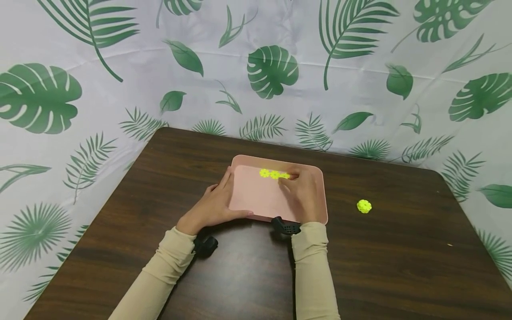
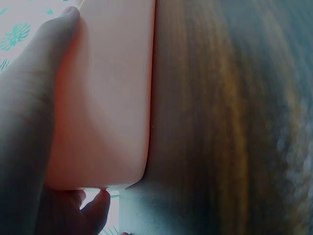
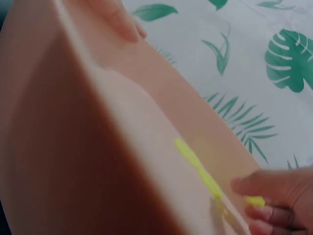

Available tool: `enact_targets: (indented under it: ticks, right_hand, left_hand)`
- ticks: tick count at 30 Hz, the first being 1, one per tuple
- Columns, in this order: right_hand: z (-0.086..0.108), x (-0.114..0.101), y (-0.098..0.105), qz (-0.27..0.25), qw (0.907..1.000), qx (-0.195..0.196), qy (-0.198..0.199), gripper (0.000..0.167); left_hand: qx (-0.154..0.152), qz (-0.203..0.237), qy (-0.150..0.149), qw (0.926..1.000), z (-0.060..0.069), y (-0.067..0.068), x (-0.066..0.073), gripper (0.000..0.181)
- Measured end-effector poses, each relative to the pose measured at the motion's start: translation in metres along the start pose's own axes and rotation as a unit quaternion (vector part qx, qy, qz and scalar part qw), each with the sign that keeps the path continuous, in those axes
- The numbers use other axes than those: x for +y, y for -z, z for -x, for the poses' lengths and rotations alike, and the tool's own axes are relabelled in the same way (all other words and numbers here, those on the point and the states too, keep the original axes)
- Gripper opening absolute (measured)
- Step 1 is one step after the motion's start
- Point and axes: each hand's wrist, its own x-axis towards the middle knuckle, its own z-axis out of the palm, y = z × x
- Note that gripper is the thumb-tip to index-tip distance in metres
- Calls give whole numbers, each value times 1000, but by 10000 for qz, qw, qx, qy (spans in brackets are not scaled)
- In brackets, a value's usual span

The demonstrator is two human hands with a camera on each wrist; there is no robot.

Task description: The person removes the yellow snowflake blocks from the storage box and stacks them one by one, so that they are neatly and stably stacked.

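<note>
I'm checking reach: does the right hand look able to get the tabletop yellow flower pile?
Likely yes: only the pink rectangular tray's rim intervenes, though the right hand pinches a yellow flower.

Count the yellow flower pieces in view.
4 visible: one flower piece and another in the pink tray, a third pinched by the right hand, a fourth on the table, possibly covering others.

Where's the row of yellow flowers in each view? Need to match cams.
Head: row of yellow flowers slightly right of and below picture centre, along the far wall of the pink tray.
Left wrist: not in it.
Right wrist: lower half, right of centre, to the left of the right hand.
Shared landmark: the pink tray, in all three.
</note>
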Motion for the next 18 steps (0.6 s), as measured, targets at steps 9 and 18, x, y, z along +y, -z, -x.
enact_targets:
  ticks: [9,18]
  right_hand:
    - [1,-6,14,391,9982,323,325,23]
    - [6,-5,25,-57,9995,310,-2,35]
  left_hand:
    - [-13,44,49,10000,0,0,2,123]
    - [-34,31,5,10000,-1,0,1,124]
